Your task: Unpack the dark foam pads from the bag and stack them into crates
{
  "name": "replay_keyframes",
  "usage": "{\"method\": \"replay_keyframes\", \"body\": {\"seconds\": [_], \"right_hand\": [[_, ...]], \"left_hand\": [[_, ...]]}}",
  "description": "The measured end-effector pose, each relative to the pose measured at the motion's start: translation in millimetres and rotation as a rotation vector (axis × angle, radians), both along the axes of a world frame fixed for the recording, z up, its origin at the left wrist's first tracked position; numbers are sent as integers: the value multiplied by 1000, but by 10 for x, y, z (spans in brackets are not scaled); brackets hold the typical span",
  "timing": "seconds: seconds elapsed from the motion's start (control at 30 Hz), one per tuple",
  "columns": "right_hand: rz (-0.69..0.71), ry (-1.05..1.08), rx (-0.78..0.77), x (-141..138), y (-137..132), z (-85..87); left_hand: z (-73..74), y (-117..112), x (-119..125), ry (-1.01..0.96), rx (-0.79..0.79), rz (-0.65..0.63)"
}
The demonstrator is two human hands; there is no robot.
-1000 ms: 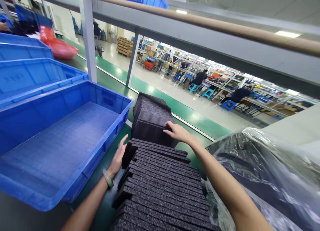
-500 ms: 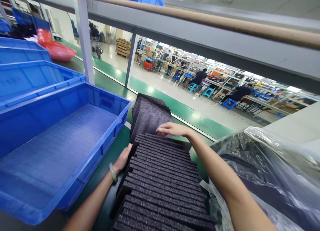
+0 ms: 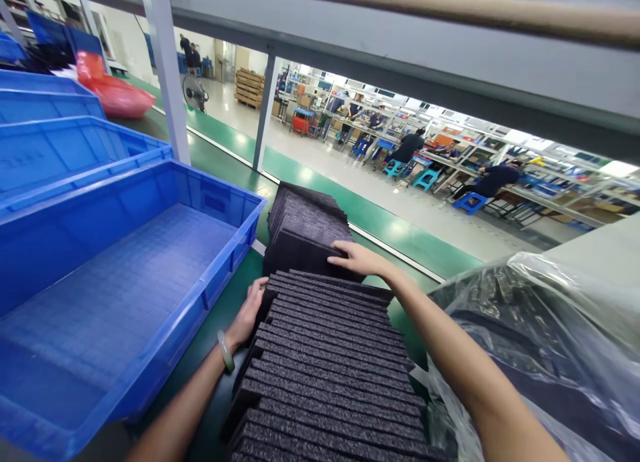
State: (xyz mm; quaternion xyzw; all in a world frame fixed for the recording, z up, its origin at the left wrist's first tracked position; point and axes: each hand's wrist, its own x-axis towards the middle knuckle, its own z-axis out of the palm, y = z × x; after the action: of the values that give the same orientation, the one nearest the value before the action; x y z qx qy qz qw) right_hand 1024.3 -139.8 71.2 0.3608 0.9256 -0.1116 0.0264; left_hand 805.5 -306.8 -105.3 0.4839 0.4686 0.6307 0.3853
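The green surface [image 3: 231, 301] carries my work, with the large blue bin [image 3: 135, 282] on the left and a bundle in clear plastic [image 3: 530, 329] on the right. Between them stands the near row of black foam pieces [image 3: 330, 369], on edge and closely packed, its left side uneven where some jut out; squaring those ends would, I judge, make single pieces easier to separate. Just beyond is the far row [image 3: 311, 212], its broad black face turned towards me.

My right hand [image 3: 356, 259] is at the upper edge of that face, thumb and forefinger slightly apart; I can't tell whether this grip pinches a piece. I'd part the edges with the fingertips and press lightly, since foam probably dents and neighbours may cling. My left hand [image 3: 249, 315] is at the near row's far left corner, fingers bent against it; whether that grip closes on anything is hidden. I'd use it as a steady stop, so the end pieces don't topple, and mind that the green bangle [image 3: 225, 352] doesn't snag a corner.
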Motion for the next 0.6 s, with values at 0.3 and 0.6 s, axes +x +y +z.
{"method": "replay_keyframes", "body": {"seconds": [0.3, 0.6], "right_hand": [[195, -47, -540, 97, -531, 193], [-196, 11, 168, -305, 594, -74]], "left_hand": [[-42, 111, 7, -300, 41, -136], [-38, 90, -32, -392, -90, -181]]}}
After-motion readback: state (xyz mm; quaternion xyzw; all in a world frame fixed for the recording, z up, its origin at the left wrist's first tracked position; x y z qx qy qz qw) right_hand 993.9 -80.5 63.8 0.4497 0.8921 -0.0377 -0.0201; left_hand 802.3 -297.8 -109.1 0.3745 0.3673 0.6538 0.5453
